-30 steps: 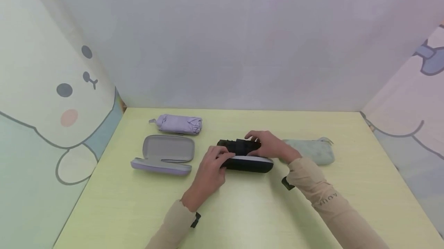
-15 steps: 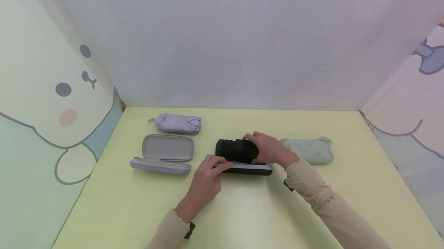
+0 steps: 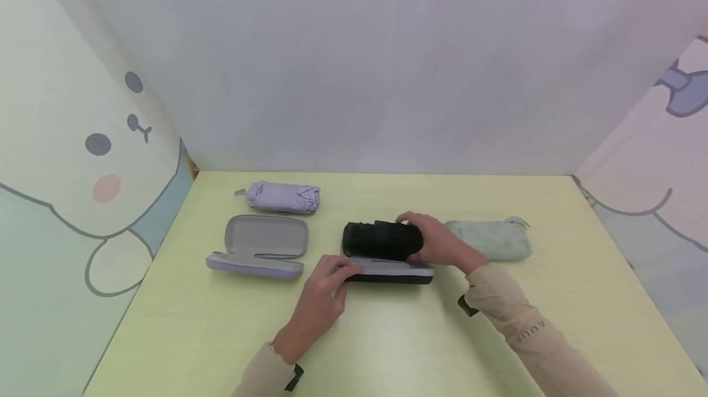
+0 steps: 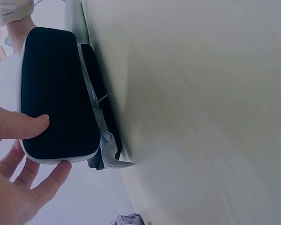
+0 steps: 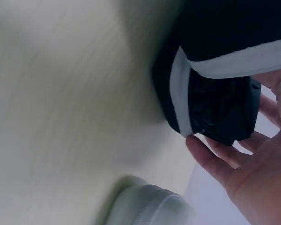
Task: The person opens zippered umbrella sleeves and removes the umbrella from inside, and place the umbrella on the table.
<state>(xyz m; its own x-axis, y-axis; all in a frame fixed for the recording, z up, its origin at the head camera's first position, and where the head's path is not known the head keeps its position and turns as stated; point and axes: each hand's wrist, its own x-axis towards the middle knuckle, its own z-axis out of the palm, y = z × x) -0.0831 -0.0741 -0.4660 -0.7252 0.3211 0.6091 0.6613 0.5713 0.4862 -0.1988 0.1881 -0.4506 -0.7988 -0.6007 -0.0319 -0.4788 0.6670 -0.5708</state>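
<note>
"What are the fingers doing?"

"I count two bare hands. The left hand (image 3: 321, 298) pinches the lid (image 4: 61, 86) of a black case (image 3: 401, 269), thumb flat on its outer face, fingertips at its pale-trimmed edge. The right hand (image 3: 437, 242) curls round the case's right end, fingers on the far side; its thumb is mostly hidden from me, so I cannot tell how firmly it holds."

"Where is that case, and what is in it?"

"It is the only black one, near the middle of the table (image 3: 398, 341), lid tilted toward the person. One black bundle (image 3: 378, 242) lies in the base; my right wrist view shows it rising past the pale rim."

"What is around it?"

"On the left, one lavender case (image 3: 267, 234) lies unfolded, gray lining showing, with one wrinkled lavender bundle (image 3: 283, 197) just behind. On the right, one pale green pouch (image 3: 495, 242), its left end partly covered by the right hand; I cannot tell whether they touch. Two beige sleeves (image 3: 533, 335), each with a black strap (image 3: 467, 306) near the wrist, reach in from below."

"Edges and room?"

"Yellow tabletop runs between the two cases and toward me, where the forearms cross it. The back edge meets a pale backdrop (image 3: 376, 65); cartoon-printed panels (image 3: 61, 102) line both sides, the right one well apart from the pouch."
</note>
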